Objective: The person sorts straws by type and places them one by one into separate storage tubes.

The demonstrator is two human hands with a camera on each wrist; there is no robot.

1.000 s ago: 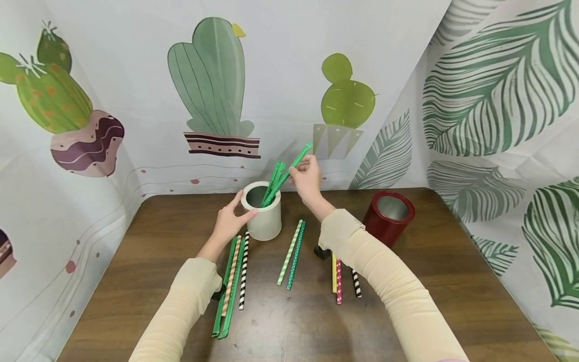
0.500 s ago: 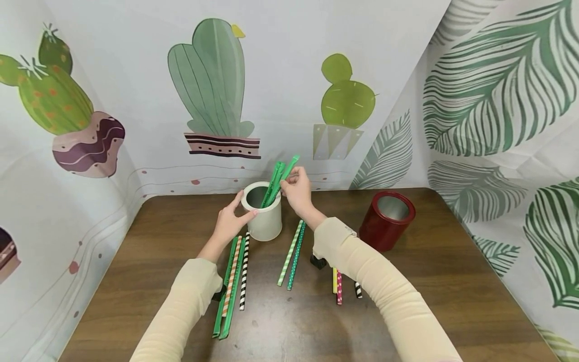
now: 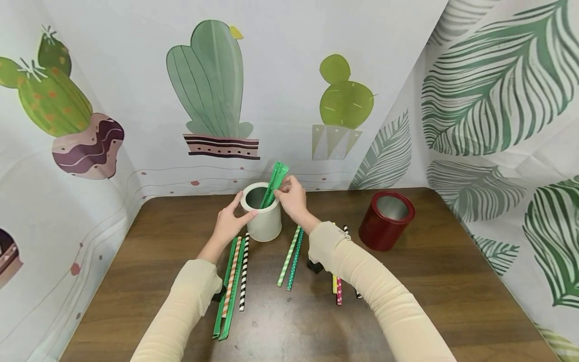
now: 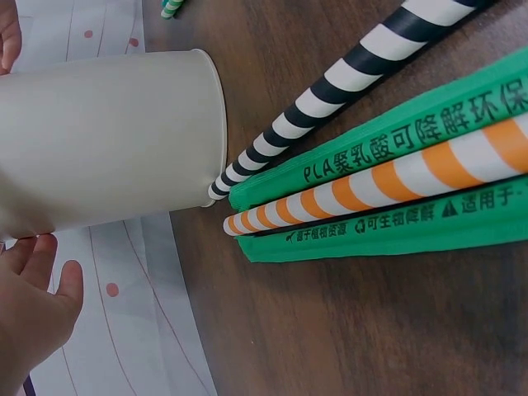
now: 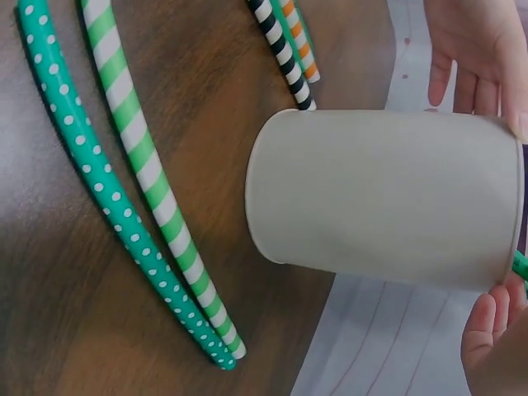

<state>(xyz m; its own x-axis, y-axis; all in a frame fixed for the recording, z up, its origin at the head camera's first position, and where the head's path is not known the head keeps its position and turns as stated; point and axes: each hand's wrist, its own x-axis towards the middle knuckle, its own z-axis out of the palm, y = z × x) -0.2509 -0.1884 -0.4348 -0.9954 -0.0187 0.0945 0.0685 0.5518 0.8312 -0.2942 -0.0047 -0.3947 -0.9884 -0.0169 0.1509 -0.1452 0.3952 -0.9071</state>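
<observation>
A white can (image 3: 266, 224) stands upright near the table's back edge. My left hand (image 3: 226, 221) holds it at the rim, thumb on the near side and fingers on the left. Several green-wrapped straws (image 3: 274, 182) lean inside the can and stick out above it. At the right of the rim my right hand (image 3: 293, 199) pinches one of these wrapped straws. In the right wrist view that hand (image 5: 502, 334) is partly cut off, and only a bit of green shows by the rim (image 5: 520, 264).
Left front lie two green-wrapped straws (image 3: 233, 296), an orange-striped straw (image 3: 232, 276) and a black-striped straw (image 3: 244, 274). A green-striped straw (image 3: 288, 259) and a teal dotted straw (image 3: 295, 261) lie centrally. Yellow and pink straws (image 3: 339, 291) are partly under the right sleeve. A red can (image 3: 384, 226) stands right.
My right hand has moved down and left to the white can's rim, lowering the green-wrapped straw in among the others. My left hand has stayed on the can.
</observation>
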